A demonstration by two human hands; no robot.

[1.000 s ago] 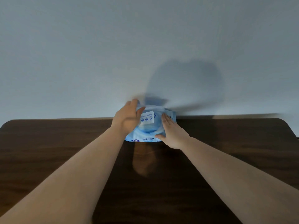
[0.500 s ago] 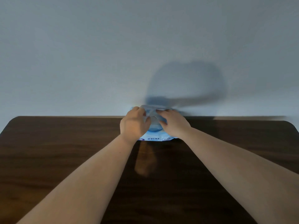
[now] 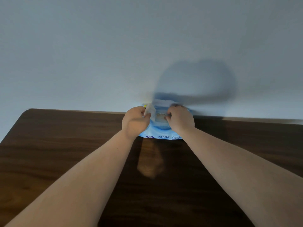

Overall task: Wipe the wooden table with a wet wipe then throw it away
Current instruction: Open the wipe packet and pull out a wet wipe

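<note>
A blue wet wipe pack (image 3: 161,134) lies at the far edge of the dark wooden table (image 3: 65,153), against the wall. Its flap (image 3: 150,111) is peeled up to the left, and my left hand (image 3: 135,122) pinches it. The opening (image 3: 159,117) shows pale wipes inside. My right hand (image 3: 180,119) rests on the pack's right side, fingers curled at the edge of the opening. Whether those fingers grip a wipe is hidden.
A plain pale wall (image 3: 114,54) rises right behind the table's far edge. The table's rounded far-left corner (image 3: 30,110) is in view. My two forearms stretch across the middle of the table.
Both hands closed in on the top of the pack. The left hand has peeled the flap up and to the left, which uncovers the opening.
</note>
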